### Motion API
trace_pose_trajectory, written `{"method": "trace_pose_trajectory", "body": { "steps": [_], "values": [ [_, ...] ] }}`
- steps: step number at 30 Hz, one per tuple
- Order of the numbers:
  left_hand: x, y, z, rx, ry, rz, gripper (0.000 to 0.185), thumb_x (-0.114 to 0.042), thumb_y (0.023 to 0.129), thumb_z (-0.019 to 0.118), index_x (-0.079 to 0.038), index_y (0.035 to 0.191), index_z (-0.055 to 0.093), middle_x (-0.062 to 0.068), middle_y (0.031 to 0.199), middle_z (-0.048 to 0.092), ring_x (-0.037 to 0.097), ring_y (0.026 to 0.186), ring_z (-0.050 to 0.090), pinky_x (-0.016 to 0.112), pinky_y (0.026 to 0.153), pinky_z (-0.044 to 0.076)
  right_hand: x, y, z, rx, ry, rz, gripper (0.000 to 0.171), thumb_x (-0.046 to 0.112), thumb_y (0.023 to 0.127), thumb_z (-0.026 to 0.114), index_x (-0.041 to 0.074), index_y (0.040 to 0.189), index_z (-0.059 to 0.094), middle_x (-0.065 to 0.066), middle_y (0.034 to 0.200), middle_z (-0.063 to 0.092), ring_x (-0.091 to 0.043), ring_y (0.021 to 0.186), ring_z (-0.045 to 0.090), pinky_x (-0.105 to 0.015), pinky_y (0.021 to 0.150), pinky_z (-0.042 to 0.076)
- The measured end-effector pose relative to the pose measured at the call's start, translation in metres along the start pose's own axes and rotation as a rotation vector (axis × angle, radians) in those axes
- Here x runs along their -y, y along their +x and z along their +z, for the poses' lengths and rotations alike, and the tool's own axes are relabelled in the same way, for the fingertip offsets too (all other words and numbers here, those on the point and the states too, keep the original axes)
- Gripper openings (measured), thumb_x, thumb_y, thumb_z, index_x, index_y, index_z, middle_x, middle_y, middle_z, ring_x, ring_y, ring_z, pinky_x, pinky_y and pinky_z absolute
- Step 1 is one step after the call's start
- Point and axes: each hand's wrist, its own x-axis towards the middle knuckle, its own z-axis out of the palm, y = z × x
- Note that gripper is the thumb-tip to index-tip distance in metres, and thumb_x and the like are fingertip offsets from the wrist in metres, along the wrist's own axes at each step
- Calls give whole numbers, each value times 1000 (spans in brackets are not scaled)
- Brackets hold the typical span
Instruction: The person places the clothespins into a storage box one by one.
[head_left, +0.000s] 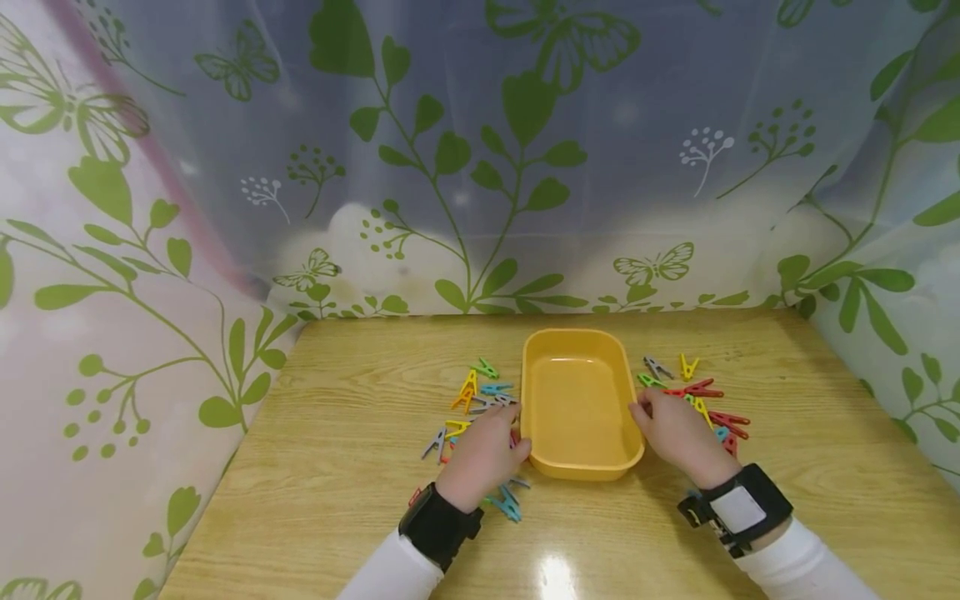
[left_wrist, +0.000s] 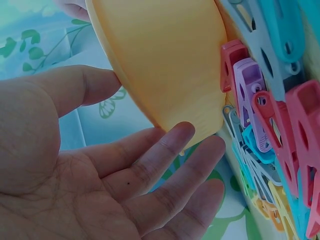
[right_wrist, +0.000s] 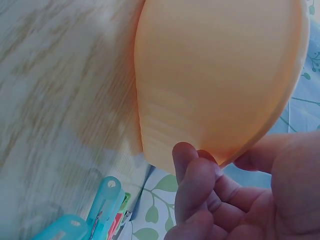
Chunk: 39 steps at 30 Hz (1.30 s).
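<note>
A yellow plastic tub (head_left: 580,461), with nothing in it, stands on the wooden table between both hands. At its left side, my left hand (head_left: 483,454) has the thumb at the rim and loosely extended fingers along the outer wall, as the left wrist view shows. Opposite, my right hand (head_left: 678,435) pinches the rim, its bent fingers outside and the thumb over the edge. Colourful clothespins (head_left: 507,504) lie scattered beside and under the left hand. More clothespins (head_left: 729,421) lie around the right hand, partly hidden by it.
The wooden table (head_left: 337,467) ends at a curtain (head_left: 420,200) printed with green leaves and butterflies, which also hangs at both sides. Red, purple and blue clothespins (left_wrist: 250,90) lie close to the tub's left wall. Teal clothespins (right_wrist: 104,205) lie near its right wall.
</note>
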Motion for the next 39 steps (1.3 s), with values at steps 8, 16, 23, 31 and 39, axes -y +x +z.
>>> {"method": "trace_pose_trajectory", "body": {
  "steps": [8,16,23,31,39],
  "values": [
    [-2,-7,-1,-17,4,3,54,-28,99,68,-4,146,55,20,146,58,35,131,59,50,104,52,1,-2,1,10,-10,3,30,22,108,51,-5,116,61,-6,79,56,-18,68,51,-30,59,40],
    [-3,-12,-1,-10,25,11,58,-29,98,70,-1,146,54,22,144,59,38,131,59,51,106,50,1,-8,2,-6,-11,-21,26,22,107,51,-2,111,62,-5,75,54,-17,64,49,-30,57,39],
    [-4,-18,1,-18,59,23,57,-30,96,74,0,142,57,20,139,63,35,129,61,49,104,51,0,-14,3,11,-12,6,28,25,108,51,-2,112,59,-4,74,53,-17,63,49,-29,56,37],
    [-3,-25,5,-53,100,77,53,-28,94,75,0,136,61,16,126,68,30,116,65,43,95,56,1,-22,5,4,-18,6,28,25,108,51,-1,111,61,-4,75,54,-17,65,49,-29,57,38],
    [-3,-30,7,-69,143,112,51,-30,93,75,0,133,63,14,122,70,31,111,68,43,90,58,1,-26,7,-7,-38,-8,24,24,107,53,1,106,60,-3,74,52,-16,63,47,-29,56,36]
  ]
}}
